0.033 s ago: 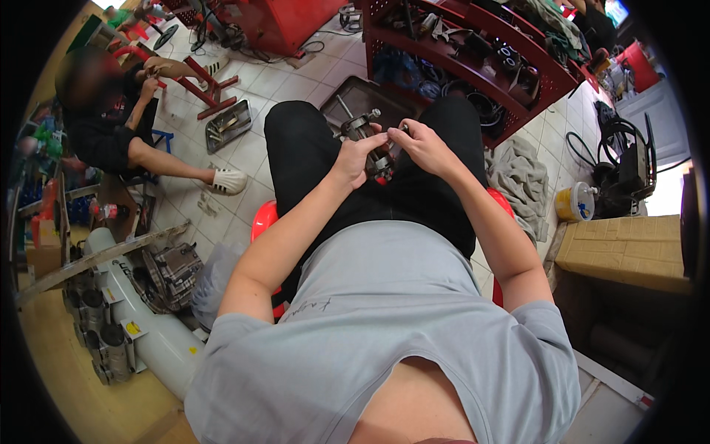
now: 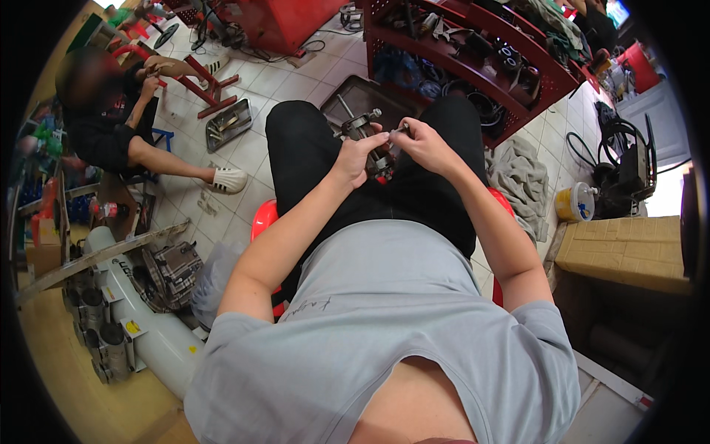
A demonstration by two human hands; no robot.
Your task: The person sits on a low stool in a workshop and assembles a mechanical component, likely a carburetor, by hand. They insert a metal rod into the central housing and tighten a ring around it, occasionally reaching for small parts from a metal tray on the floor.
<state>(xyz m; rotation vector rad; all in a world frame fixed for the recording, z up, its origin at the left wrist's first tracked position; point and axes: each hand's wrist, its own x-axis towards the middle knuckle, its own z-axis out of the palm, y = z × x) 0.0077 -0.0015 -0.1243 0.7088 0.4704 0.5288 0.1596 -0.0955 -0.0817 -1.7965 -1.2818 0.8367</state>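
Between my knees, my left hand (image 2: pixel 353 158) is wrapped round a dark, greasy cylindrical metal assembly (image 2: pixel 360 126). A thin rod sticks out of its far end, and bolts or fittings show at both ends. My left thumb lies along its right side, pointing to my right hand. Just beside it, my right hand (image 2: pixel 427 146) is closed in a pinch on a small dark metal piece (image 2: pixel 402 129), whose kind I cannot make out. The left fingers under the assembly are mostly hidden.
A shallow metal tray (image 2: pixel 342 107) lies on the floor beyond my knees. Behind it stands a red tool cart (image 2: pixel 473 63) full of parts. To the left a person (image 2: pixel 111 122) sits near a parts tray (image 2: pixel 231 124). Grey cloth (image 2: pixel 518 177) and a yellow bucket (image 2: pixel 574 203) are at right.
My right fingertips have shifted slightly, and more of the small dark piece shows between them. My left hand and the metal assembly stay in place.
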